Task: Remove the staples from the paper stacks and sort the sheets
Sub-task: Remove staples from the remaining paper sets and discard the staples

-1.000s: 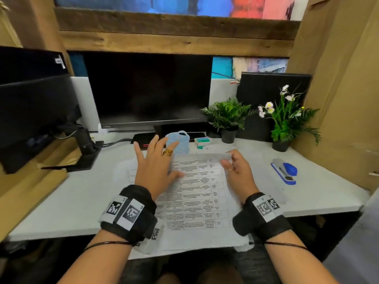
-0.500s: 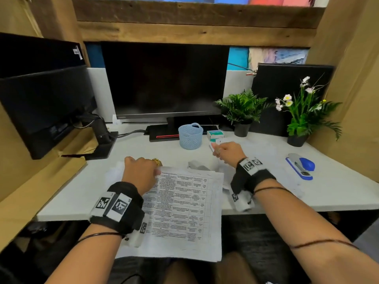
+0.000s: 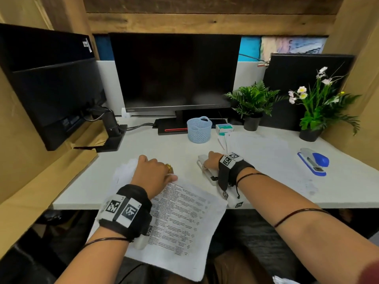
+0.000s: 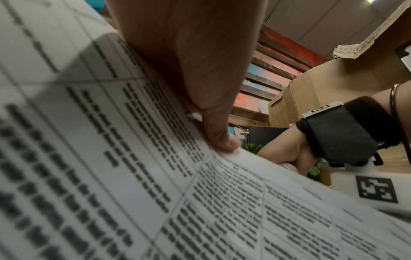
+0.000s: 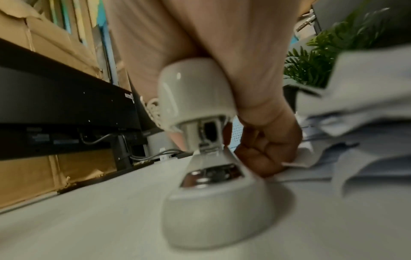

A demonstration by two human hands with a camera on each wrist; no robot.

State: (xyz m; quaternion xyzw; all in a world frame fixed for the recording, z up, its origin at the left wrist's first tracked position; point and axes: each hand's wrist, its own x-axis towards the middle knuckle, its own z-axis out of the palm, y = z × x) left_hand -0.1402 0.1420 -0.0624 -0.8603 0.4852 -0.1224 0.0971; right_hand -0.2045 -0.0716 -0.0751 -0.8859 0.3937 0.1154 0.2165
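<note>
A printed paper stack [image 3: 184, 212] lies at the desk's near edge and hangs over it. My left hand [image 3: 162, 173] sits curled on its top left corner. In the left wrist view the thumb [image 4: 220, 139] presses the paper stack [image 4: 155, 193] at its edge, beside a small metal glint; the other fingers are hidden. To the right of the stack, my right hand [image 3: 205, 163] grips a white stapler [image 3: 207, 173] that stands on the desk. In the right wrist view the palm covers the white stapler's [image 5: 200, 109] upper arm and the fingers [image 5: 264, 158] curl beside it.
Loose white sheets [image 3: 266, 154] lie right of the right hand, and more [image 3: 123, 171] under the left hand. A blue stapler [image 3: 313, 161] sits far right. At the back stand a blue basket [image 3: 199, 129], a small box [image 3: 224, 128], two potted plants and monitors.
My left hand went from flat on the sheets to curled on the stack's corner. My right hand reached back towards the small box, then came forward and took hold of the white stapler.
</note>
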